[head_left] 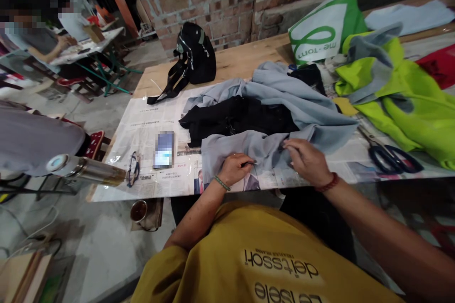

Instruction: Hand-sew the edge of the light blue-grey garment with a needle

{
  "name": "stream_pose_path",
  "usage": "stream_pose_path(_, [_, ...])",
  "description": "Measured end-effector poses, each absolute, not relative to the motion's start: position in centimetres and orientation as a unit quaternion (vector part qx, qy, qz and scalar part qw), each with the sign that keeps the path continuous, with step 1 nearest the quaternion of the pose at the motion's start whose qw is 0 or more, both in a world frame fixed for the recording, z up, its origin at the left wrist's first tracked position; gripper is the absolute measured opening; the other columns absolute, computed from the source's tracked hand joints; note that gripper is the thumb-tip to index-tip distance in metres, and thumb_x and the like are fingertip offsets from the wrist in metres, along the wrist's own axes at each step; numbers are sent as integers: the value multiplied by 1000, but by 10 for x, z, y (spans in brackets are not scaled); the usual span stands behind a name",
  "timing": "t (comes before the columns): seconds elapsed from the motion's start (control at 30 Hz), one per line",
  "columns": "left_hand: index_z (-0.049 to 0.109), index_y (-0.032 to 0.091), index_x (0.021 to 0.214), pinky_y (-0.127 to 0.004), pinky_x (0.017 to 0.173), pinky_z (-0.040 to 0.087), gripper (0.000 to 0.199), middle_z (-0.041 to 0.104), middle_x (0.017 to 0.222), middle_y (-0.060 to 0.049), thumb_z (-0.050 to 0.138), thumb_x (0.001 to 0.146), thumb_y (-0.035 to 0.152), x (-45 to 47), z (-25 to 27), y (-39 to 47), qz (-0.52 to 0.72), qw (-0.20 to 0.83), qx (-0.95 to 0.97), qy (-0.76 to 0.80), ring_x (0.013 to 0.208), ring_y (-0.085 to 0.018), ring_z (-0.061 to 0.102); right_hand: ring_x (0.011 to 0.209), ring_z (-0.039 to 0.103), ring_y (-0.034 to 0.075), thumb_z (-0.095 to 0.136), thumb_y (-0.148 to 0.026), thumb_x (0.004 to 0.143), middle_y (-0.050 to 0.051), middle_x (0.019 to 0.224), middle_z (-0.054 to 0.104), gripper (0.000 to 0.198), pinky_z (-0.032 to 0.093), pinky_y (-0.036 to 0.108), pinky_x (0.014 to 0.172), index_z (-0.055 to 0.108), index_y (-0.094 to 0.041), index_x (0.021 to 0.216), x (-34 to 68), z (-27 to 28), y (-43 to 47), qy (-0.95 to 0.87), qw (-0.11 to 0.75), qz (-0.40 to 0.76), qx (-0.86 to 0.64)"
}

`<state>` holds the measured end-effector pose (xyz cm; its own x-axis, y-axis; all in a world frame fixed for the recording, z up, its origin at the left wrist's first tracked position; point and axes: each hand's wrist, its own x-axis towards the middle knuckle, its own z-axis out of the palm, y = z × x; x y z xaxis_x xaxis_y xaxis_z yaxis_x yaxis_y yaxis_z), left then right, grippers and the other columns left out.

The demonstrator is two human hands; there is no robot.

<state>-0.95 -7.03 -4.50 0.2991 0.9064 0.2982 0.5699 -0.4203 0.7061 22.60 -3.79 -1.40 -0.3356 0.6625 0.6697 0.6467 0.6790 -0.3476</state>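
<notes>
A grey garment [316,111] lies crumpled across the newspaper-covered table, with black cloth [234,116] in its middle. My left hand [234,169] rests on its near grey flap, thumb and fingers closed together. A small shiny tip pokes out at those fingertips; what it belongs to is too small to tell. To the right, my right hand [305,158] is closed in a pinch at the edge of the same grey cloth. Any needle or thread there cannot be made out.
Scissors [389,154] and a bright yellow-green garment [412,99] lie at right. A green-white bag [327,26] and black backpack [195,54] stand behind. On the left are a phone [164,149], glasses [133,169] and a steel flask [88,170]. People [42,45] sit farther off.
</notes>
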Motion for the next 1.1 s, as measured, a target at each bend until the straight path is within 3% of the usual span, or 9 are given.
stream_pose_path(0.3, [70,18,82,-27,79,51,16,71,82,-2,60,75,7,-10,-38,-79,322,213,777,497,77,-14,64,79,64,20,44,-27,89,5,82,67,18,53,36,71,61,-21,93,227,-54,-21,-797,397,74,-449])
stream_pose_path(0.53, [69,18,74,-28,73,50,14,66,74,-5,58,81,15,-22,-18,-91,193,136,813,533,77,-18,61,80,65,21,46,-30,86,5,87,69,17,53,35,71,61,-22,91,246,-54,-1,-769,401,100,-487])
stream_pose_path(0.73, [68,17,92,-25,77,51,19,69,88,-3,51,83,13,-38,-23,-84,325,256,740,530,82,-14,63,79,65,20,47,-30,85,4,85,69,17,53,35,71,61,-24,91,246,-58,6,-761,412,104,-489])
stream_pose_path(0.87, [67,16,91,-22,69,51,20,69,80,1,48,83,14,-40,-35,-75,354,333,667,565,74,-12,62,82,65,21,47,-29,85,5,87,69,17,53,36,73,61,-23,92,246,-59,4,-767,401,93,-492])
stream_pose_path(1.1, [69,16,87,-27,76,52,12,70,82,-2,62,77,18,-28,-37,-77,380,277,694,546,79,-16,64,85,65,21,46,-28,85,6,90,69,17,54,37,75,60,-22,93,243,-59,3,-773,392,82,-492])
